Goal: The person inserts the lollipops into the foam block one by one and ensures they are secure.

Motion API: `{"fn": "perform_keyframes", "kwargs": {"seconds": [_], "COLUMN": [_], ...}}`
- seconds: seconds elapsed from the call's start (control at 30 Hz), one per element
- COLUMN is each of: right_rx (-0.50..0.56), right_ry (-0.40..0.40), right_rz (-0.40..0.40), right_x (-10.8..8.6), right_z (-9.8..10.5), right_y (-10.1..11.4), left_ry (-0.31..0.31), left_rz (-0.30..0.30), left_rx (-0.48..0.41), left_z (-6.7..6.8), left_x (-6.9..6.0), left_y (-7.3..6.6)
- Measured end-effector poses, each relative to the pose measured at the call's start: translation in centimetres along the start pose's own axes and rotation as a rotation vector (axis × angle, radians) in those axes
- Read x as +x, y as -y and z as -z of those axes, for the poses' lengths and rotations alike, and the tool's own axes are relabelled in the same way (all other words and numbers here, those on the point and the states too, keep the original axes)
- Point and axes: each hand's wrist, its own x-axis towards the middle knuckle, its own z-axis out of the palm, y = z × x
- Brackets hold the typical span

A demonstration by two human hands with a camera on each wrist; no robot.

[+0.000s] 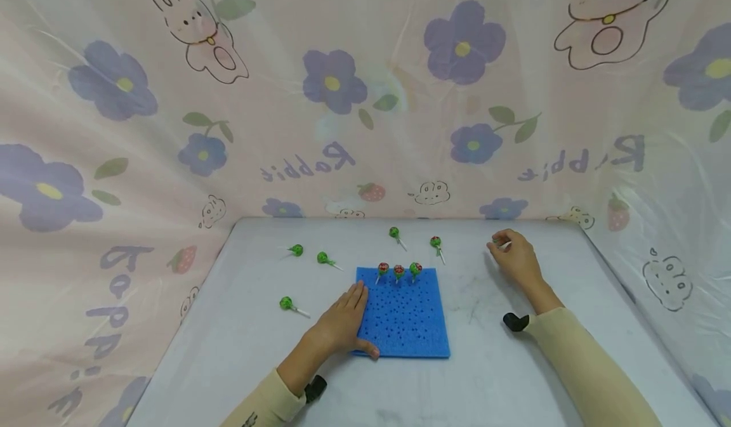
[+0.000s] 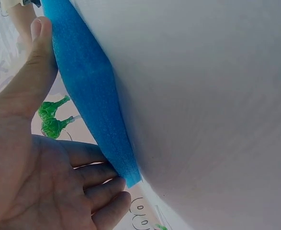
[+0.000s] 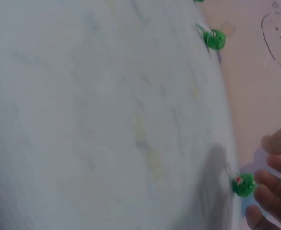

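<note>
My left hand (image 1: 341, 325) rests along the left edge of a blue foam board (image 1: 405, 319) dotted with small holes. Its fingers lie straight at the side, and the thumb touches the front left corner. Three lollipops (image 1: 398, 271) with red and green wrappers stand upright by their sticks in the board's far rows. Over the table's far right, my right hand (image 1: 516, 259) is beside a green lollipop (image 3: 244, 185), its fingers loosely bent around it. The head view mostly hides that lollipop behind the hand; no firm grip is visible.
Loose green lollipops lie on the white table (image 1: 485, 363): one (image 1: 286, 303) left of the board, two more (image 1: 295, 249) (image 1: 322, 257) at the far left, and two (image 1: 394, 231) (image 1: 436, 242) behind the board. A printed curtain (image 1: 400, 129) surrounds the table's back and sides.
</note>
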Motion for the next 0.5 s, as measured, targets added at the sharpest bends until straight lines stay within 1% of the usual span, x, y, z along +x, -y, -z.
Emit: {"fn": "perform_keyframes", "kwargs": {"seconds": [0.2,0.37,0.5], "right_rx": [0.002,-0.012,-0.022], "right_ry": [-0.004,-0.011,-0.003], "right_rz": [-0.034,-0.056,-0.067], "right_x": [0.5,0.7,1.2], "right_z": [0.5,0.3,0.3], "right_y": [-1.1,-2.2,-2.7], "left_ry": [-0.001,0.003,0.001], "left_rz": [-0.003,-0.001,-0.001], "left_rx": [-0.016,-0.007,-0.010], "left_z": [-0.1,-0.4,-0.4], "left_x": [0.2,0.2,0.2], "left_y": [0.2,0.2,0.3]}}
